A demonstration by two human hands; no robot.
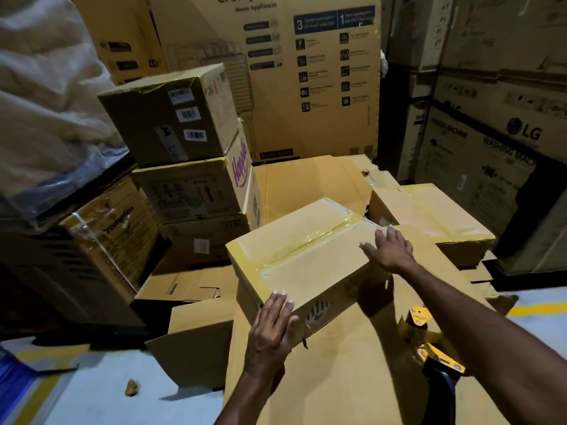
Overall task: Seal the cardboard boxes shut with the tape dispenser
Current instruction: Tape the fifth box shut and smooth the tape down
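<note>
A brown cardboard box [303, 256] sits tilted on a large flattened carton [352, 363], with clear tape running along its closed top seam. My left hand [273, 323] grips its near corner, fingers over the top edge. My right hand [389, 250] lies flat with straight fingers on the box's right top edge. The yellow and black tape dispenser [429, 342] lies on the flattened carton under my right forearm, held by neither hand.
A stack of three boxes [190, 167] stands at the left, tall appliance cartons [306, 72] behind and to the right. An open carton [310, 185] and another small taped box [429, 219] lie beyond. Loose cardboard [190, 348] covers the pale floor at lower left.
</note>
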